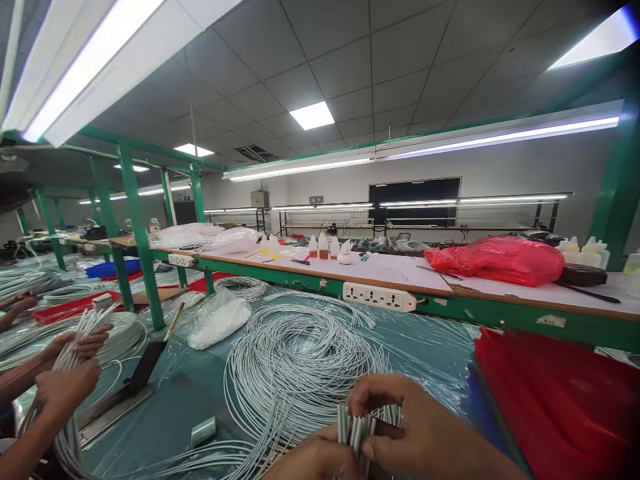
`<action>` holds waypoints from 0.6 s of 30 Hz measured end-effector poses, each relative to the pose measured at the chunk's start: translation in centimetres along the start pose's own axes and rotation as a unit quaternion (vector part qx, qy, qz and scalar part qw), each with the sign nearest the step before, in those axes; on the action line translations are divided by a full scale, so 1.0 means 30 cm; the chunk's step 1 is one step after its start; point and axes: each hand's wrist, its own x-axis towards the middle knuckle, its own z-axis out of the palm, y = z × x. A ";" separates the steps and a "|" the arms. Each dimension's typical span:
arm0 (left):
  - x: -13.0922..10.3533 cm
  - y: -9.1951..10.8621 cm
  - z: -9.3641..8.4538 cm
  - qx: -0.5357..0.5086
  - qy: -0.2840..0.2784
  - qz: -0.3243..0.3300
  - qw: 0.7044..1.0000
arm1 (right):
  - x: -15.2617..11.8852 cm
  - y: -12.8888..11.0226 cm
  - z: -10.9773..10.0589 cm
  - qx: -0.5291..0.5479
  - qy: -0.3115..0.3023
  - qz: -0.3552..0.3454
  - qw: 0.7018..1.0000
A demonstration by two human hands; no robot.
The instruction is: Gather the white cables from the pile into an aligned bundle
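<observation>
Both of the person's hands meet at 6 o'clock in the frame, low against the bottom edge. The right hand [420, 427] is curled over a bundle of cable ends [356, 430], thumb and fingers closed round them from the 3 o'clock side; the left hand [315, 460] comes up from 7 o'clock and closes on the same bundle from beneath, though much of it is cut off by the frame. The ends stand nearly upright, long axis running 12 to 6, their cut tips level and pointing up between the two hands. The right hand shows the fuller grip and sits nearer the tips.

From the bundle the white cables sweep away towards 11 o'clock into a big loose coil [295, 363] lying on the plastic-covered worktop [430, 347], touching the hands' near side.

At 9 o'clock a co-worker's hands [70, 373] hold a similar sheaf of white cable. A red sheet [555, 400] lies at 4 o'clock, just beside the right wrist.

No brand or label reads clearly; the power strip [380, 296] on the green rail at 12 o'clock carries no legible print.
</observation>
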 end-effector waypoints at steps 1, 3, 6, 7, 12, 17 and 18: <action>0.001 -0.001 -0.003 -0.007 -0.013 -0.011 1.000 | -0.002 0.001 -0.009 -0.012 -0.007 -0.003 1.000; 0.003 -0.004 -0.007 -0.025 -0.034 -0.025 0.999 | -0.006 0.002 -0.021 -0.019 -0.021 -0.023 0.999; 0.004 -0.011 -0.009 -0.056 -0.046 -0.003 0.997 | -0.004 0.005 -0.027 -0.002 -0.035 -0.064 0.997; 0.006 -0.015 -0.010 -0.063 -0.047 0.002 0.997 | -0.001 0.007 -0.026 0.004 -0.038 -0.077 0.996; 0.021 -0.043 -0.018 -0.065 0.019 -0.014 0.998 | 0.031 0.040 0.001 0.128 -0.032 -0.106 0.986; 0.027 -0.050 -0.010 -0.046 0.036 0.007 0.998 | 0.059 0.085 0.038 0.242 -0.026 -0.088 0.966; 0.027 -0.048 -0.005 -0.042 0.041 0.010 0.998 | 0.058 0.085 0.047 0.241 -0.024 -0.089 0.966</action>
